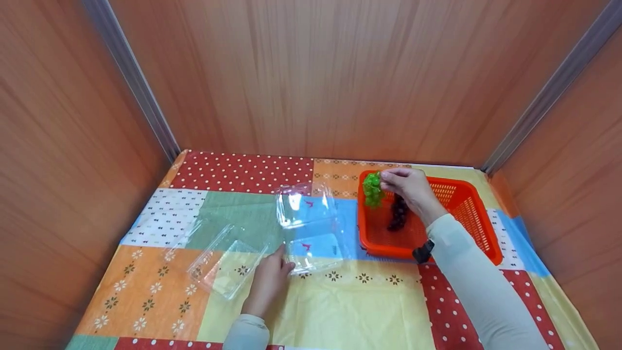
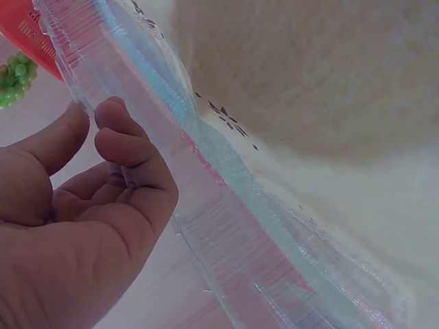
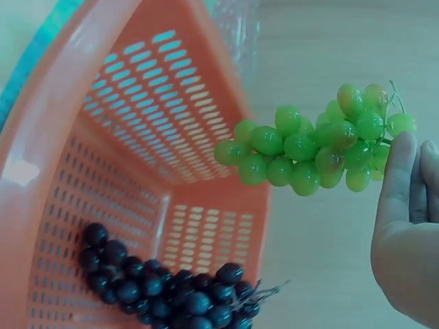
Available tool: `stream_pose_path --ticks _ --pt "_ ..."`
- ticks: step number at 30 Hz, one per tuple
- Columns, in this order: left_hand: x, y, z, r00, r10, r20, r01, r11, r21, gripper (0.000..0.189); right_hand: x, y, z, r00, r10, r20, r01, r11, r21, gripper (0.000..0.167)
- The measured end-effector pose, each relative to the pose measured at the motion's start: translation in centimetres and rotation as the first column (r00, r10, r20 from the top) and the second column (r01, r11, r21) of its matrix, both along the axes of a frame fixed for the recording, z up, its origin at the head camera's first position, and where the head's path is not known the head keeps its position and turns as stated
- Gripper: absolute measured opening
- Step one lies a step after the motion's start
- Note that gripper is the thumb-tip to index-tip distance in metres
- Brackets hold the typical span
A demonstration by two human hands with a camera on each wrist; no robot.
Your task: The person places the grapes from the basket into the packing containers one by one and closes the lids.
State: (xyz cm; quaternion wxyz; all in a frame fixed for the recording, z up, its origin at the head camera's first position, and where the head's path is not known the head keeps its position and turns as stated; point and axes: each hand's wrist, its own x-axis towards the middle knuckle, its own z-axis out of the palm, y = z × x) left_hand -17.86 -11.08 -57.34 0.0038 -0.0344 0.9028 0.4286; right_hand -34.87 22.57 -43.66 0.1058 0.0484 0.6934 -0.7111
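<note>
Head view: from where I stand, the person's right hand [image 1: 410,189] holds a green grape bunch [image 1: 372,190] up by the far left corner of the orange basket [image 1: 388,252]. Its fingers [image 3: 398,179] are closed in a pinch at the stem end, and the grapes dangle free below. A dark grape bunch [image 1: 398,215] lies inside the basket. The left hand [image 1: 272,274] has its thumb and curled fingers drawn nearly together on the near left edge of an open clear container [image 1: 311,229]. A second clear container [image 1: 227,265] lies to the left on the cloth-covered desk [image 1: 359,306]. I see no fruit in either one. I'd judge the work to be early: the green bunch is picked up but not yet set down, and the dark one untouched.
</note>
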Motion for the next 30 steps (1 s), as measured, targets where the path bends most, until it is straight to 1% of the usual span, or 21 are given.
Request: stream_pose_path --ticks 4,7,11,16,22,27,30 --pt "0.2 0.0 -0.1 1.000 0.017 0.005 -0.017 0.999 0.031 0.057 0.6 -1.1 0.9 0.998 0.040 -0.039 -0.042 0.999 -0.031 0.045" --pt "0.2 -0.1 -0.2 1.000 0.024 -0.001 -0.024 0.999 0.027 0.057 1.1 -2.3 1.5 0.994 0.081 -0.077 -0.084 0.996 -0.036 0.046" --pt "0.1 0.0 -0.2 1.000 0.023 -0.002 -0.023 1.000 0.012 0.057 1.8 -3.7 1.6 0.983 0.147 -0.105 -0.151 0.988 -0.026 0.044" --pt "0.1 0.2 -0.2 1.000 0.012 0.014 -0.012 1.000 0.004 0.057 2.6 -5.1 0.6 0.970 0.224 -0.100 -0.224 0.975 0.008 0.042" --pt "0.2 0.2 -0.1 1.000 -0.005 0.001 0.005 1.000 -0.030 0.059 2.7 -6.8 -0.9 0.958 0.275 -0.085 -0.271 0.961 0.055 0.032" --pt "0.3 0.2 0.0 1.000 0.000 -0.012 -0.001 1.000 -0.026 0.057 2.6 -8.2 -1.8 0.950 0.310 -0.037 -0.305 0.947 0.105 0.024" --pt "0.4 0.1 0.1 1.000 0.003 0.005 -0.003 1.000 -0.012 0.059 2.6 -8.9 -2.5 0.947 0.321 0.000 -0.318 0.937 0.146 0.021"
